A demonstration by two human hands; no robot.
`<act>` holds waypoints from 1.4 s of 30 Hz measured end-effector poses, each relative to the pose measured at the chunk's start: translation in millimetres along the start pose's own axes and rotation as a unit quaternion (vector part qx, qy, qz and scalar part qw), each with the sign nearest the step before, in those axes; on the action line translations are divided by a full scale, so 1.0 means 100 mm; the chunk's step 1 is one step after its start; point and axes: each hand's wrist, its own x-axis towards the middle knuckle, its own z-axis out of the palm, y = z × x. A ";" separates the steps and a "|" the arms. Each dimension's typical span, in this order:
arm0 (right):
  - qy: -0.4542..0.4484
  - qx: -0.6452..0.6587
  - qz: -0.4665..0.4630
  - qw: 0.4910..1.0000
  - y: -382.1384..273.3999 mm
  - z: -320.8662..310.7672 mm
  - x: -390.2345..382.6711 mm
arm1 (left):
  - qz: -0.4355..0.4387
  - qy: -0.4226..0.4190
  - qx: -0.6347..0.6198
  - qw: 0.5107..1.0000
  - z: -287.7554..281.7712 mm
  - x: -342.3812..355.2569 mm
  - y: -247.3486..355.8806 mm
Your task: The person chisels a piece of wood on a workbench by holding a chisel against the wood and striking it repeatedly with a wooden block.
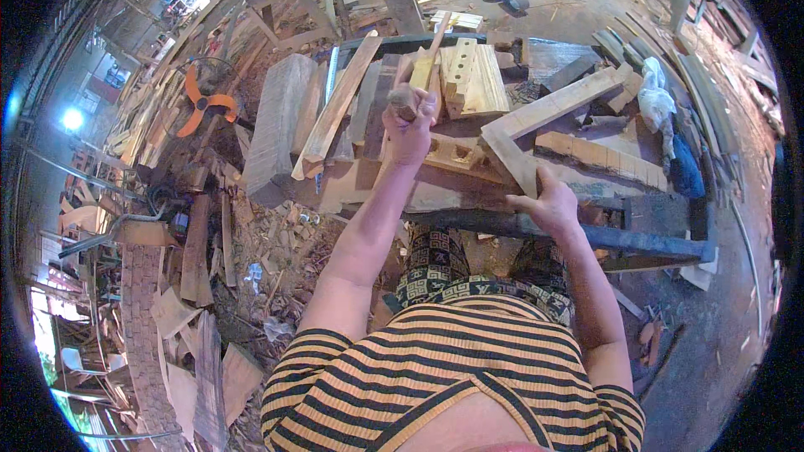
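Note:
My left hand (pixel 408 136) is raised over the bench, its fingers wrapped round a short brown wooden piece with a blunt end (pixel 403 102); its far part is hidden, so I cannot tell whether it is a tool handle. Two pale boards meeting at a corner form an L-shaped wooden frame (pixel 559 105) on the right of the bench. The near end of its shorter board lies between the thumb and forefinger of my right hand (pixel 554 206), the other fingers being partly hidden. Just beyond my left hand stands a pale block with a row of holes (pixel 460 75).
The low bench (pixel 603 238) carries several loose timbers, including a thick grey beam (pixel 280 121) and a rough-edged plank (pixel 600 159). A plastic bag (pixel 655 99) hangs at its right end. Left of it stands an orange-bladed fan (pixel 201 103). Offcuts litter the floor.

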 end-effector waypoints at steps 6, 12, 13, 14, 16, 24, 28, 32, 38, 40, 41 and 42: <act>0.189 0.374 -0.212 0.883 -0.26 -0.12 -0.13 | 0.069 -0.085 0.027 0.994 0.15 -0.11 -0.01; 0.069 0.252 -0.152 0.953 -0.45 -0.16 -0.12 | 0.052 -0.150 0.016 0.987 0.18 -0.22 -0.03; 0.023 0.286 -0.144 0.947 -0.47 -0.17 -0.11 | 0.079 -0.164 0.039 0.982 0.15 -0.24 -0.03; 0.049 0.298 -0.178 0.937 -0.47 -0.19 -0.12 | 0.081 -0.162 0.037 0.983 0.14 -0.24 -0.03; 0.092 0.296 -0.144 0.940 -0.46 -0.25 -0.17 | 0.004 -0.173 0.005 0.985 0.10 -0.24 -0.05; 0.174 0.227 -0.232 0.930 -0.51 -0.13 -0.19 | 0.099 -0.186 0.020 0.977 0.18 -0.23 -0.21; 0.125 0.236 -0.230 0.936 -0.47 -0.15 -0.17 | 0.018 -0.167 0.003 0.986 0.14 -0.27 -0.16; 0.175 0.412 -0.304 0.841 -0.46 -0.19 -0.19 | 0.063 -0.183 0.043 0.980 0.16 -0.20 -0.15; 0.081 0.147 -0.159 0.973 -0.55 -0.21 -0.14 | 0.092 -0.167 0.029 0.981 0.19 -0.28 -0.14; 0.103 0.185 -0.178 0.961 -0.53 -0.25 -0.17 | 0.087 -0.180 0.115 0.973 0.17 -0.27 -0.13; 0.135 0.231 -0.220 0.938 -0.52 -0.28 -0.19 | 0.066 -0.182 0.098 0.976 0.16 -0.26 -0.13; 0.139 0.228 -0.239 0.934 -0.51 -0.30 -0.22 | 0.060 -0.184 0.112 0.975 0.15 -0.25 -0.14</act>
